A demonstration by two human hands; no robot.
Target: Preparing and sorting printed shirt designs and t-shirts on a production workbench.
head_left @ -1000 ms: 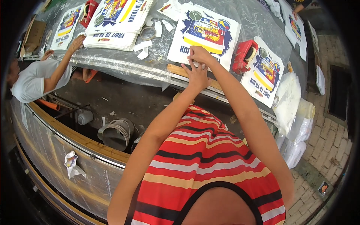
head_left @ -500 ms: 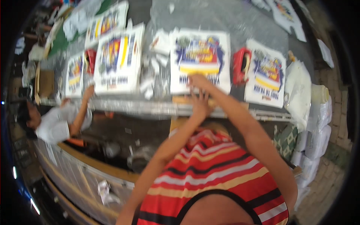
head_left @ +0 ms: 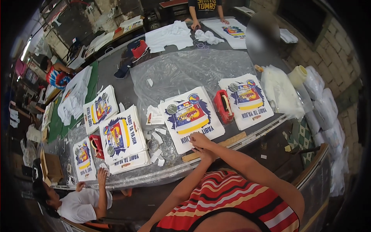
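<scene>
A stack of white printed sheets (head_left: pixel 181 139) lies in front of me near the table's edge, with a blue, yellow and red design facing up. My right hand (head_left: pixel 201 141) is over the stack's near edge with its fingers curled together. Just below it is my left hand (head_left: pixel 206 155), its fingers drawn in close to the right hand's fingertips. Whatever the fingers hold is too small or hidden to make out. A red tape dispenser (head_left: pixel 223 106) stands right of the stack, beside another printed stack (head_left: pixel 253 114). A wooden strip (head_left: pixel 235 140) lies along the edge by my hands.
To the left lie more printed stacks (head_left: pixel 123 137), white scraps (head_left: pixel 157 137) and another red dispenser (head_left: pixel 96 146). A co-worker in a white shirt (head_left: pixel 81 205) sits there. Others work at far tables with white shirts (head_left: pixel 170 35). Wrapped bundles (head_left: pixel 324 106) stand at the right.
My view has tilted up and shows more of the far table. My left fingers, spread before, are now drawn together beside my right hand. The co-worker's raised hand remains near the left stacks.
</scene>
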